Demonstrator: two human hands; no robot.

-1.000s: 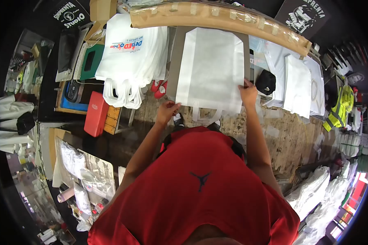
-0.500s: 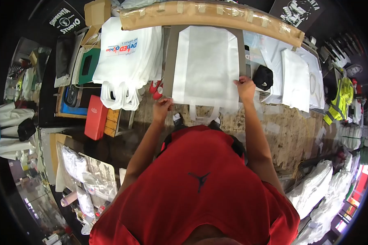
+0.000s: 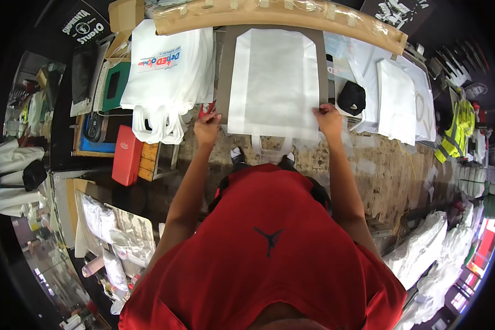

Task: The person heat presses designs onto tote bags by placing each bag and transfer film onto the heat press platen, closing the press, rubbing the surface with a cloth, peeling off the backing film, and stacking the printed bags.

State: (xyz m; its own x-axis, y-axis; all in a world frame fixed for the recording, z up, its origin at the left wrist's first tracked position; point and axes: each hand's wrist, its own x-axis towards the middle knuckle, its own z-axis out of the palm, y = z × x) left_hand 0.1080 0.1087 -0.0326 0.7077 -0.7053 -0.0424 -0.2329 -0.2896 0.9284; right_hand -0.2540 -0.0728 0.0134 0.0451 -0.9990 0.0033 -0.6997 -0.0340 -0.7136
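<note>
A white tote bag (image 3: 275, 82) lies flat on a grey-brown board (image 3: 222, 82), with its handles hanging over the near edge. At the bag's lower right corner, my right hand (image 3: 329, 122) has its fingers closed on the edge. My left hand (image 3: 207, 132) is off the bag, left of its lower left corner. Its fingers are slightly apart, and nothing shows in them. Just beyond those fingers is a red object (image 3: 207, 109), partly covered and too small to name. To the left lies a stack of white tote bags (image 3: 165, 77) with printed lettering, handles drooping toward me.
A long taped cardboard piece (image 3: 280, 15) runs behind the board. On the right are a black cap (image 3: 351, 98) and folded white bags (image 3: 396, 102). A red box (image 3: 127, 155) stands at lower left, above the wooden floor (image 3: 379, 181).
My left hand has left the bag's lower left corner and moved left toward the red object. My right hand stays at the right corner. The view has shifted slightly.
</note>
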